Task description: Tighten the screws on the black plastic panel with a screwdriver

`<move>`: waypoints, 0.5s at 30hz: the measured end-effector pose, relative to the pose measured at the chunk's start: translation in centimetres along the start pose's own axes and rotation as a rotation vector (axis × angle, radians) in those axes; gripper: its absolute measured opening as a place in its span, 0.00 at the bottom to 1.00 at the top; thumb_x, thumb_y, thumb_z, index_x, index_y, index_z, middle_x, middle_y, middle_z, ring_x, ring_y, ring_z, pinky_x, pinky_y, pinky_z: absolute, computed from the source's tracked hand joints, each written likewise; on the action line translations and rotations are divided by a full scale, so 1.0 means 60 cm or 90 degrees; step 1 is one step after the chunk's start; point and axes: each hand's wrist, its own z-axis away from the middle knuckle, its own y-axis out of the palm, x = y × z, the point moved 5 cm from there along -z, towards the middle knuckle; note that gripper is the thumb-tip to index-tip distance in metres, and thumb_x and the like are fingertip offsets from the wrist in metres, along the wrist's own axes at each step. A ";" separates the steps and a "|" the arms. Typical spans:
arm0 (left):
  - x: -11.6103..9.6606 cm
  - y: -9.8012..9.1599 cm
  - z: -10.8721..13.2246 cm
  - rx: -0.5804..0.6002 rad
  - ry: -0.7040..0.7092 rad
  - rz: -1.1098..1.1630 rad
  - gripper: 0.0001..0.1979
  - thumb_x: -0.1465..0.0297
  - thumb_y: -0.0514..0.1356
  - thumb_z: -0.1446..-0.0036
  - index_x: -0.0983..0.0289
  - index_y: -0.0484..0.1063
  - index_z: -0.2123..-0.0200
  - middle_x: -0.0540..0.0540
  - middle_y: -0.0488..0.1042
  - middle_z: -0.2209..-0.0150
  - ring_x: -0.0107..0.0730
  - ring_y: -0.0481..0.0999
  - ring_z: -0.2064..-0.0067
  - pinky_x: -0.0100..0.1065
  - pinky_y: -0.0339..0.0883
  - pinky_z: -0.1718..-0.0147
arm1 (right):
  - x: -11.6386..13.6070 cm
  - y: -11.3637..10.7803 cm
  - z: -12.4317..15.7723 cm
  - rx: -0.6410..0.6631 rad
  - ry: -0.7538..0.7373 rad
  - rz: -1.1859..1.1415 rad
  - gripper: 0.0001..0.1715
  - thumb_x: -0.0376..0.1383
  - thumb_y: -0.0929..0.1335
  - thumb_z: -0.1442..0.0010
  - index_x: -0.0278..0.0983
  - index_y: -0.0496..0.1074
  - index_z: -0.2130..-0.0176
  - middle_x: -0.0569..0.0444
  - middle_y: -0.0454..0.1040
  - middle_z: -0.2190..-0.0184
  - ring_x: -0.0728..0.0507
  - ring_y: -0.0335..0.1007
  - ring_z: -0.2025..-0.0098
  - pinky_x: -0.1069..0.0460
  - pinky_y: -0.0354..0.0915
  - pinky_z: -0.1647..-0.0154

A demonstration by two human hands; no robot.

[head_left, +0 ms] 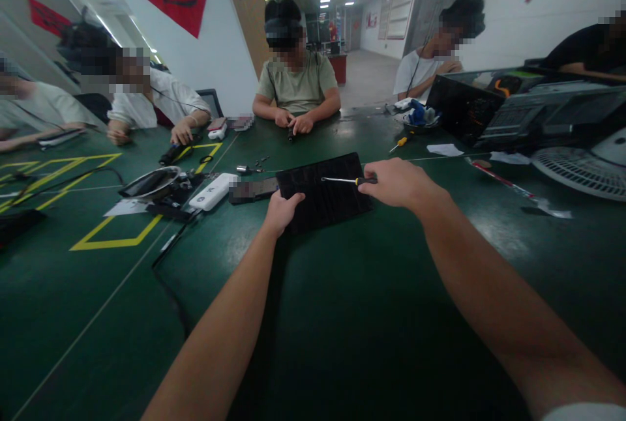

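Observation:
My left hand (283, 210) grips the left edge of a flat black panel (327, 203), its thumb lying on the face. The panel is tilted up above the green table, and its surface details are too dark to make out. In my right hand (401, 183) is a screwdriver (342, 180) with a black and yellow handle and a thin metal shaft. The shaft points left across the panel's upper part; whether its tip touches the panel I cannot tell. Just left of the panel lies a dark, flat device (252, 191).
A white power bank (214, 191) and a round mirror-like part (150, 185) lie to the left on the green table (342, 317). Toward the right are a white fan (587, 170), a computer case (533, 111) and another screwdriver (401, 143). Several people sit around the table.

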 end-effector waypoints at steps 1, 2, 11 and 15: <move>0.001 0.000 0.000 0.000 0.000 0.001 0.19 0.62 0.71 0.59 0.64 0.79 0.63 0.56 0.82 0.64 0.47 0.81 0.59 0.44 0.74 0.55 | 0.001 -0.001 0.001 0.000 0.000 0.001 0.18 0.50 0.67 0.35 0.43 0.78 0.54 0.44 0.80 0.56 0.31 0.76 0.53 0.42 0.66 0.60; 0.001 0.000 0.000 0.001 0.000 0.005 0.19 0.62 0.71 0.59 0.64 0.79 0.63 0.56 0.82 0.64 0.47 0.81 0.59 0.44 0.74 0.55 | 0.002 -0.001 0.001 0.002 0.002 0.002 0.18 0.50 0.67 0.35 0.43 0.78 0.54 0.44 0.80 0.56 0.31 0.76 0.53 0.42 0.66 0.60; -0.004 0.000 0.003 -0.003 0.002 0.011 0.19 0.62 0.71 0.60 0.64 0.79 0.63 0.56 0.82 0.64 0.47 0.81 0.59 0.44 0.74 0.55 | 0.002 0.000 -0.002 0.002 -0.012 0.006 0.18 0.50 0.67 0.35 0.43 0.79 0.55 0.45 0.80 0.58 0.32 0.76 0.55 0.43 0.66 0.62; -0.002 -0.001 0.002 -0.002 0.000 0.007 0.18 0.62 0.71 0.60 0.64 0.79 0.63 0.56 0.82 0.64 0.47 0.81 0.59 0.44 0.74 0.55 | 0.002 0.000 -0.001 0.009 -0.010 0.002 0.19 0.50 0.67 0.34 0.42 0.79 0.54 0.45 0.81 0.58 0.33 0.76 0.55 0.43 0.66 0.61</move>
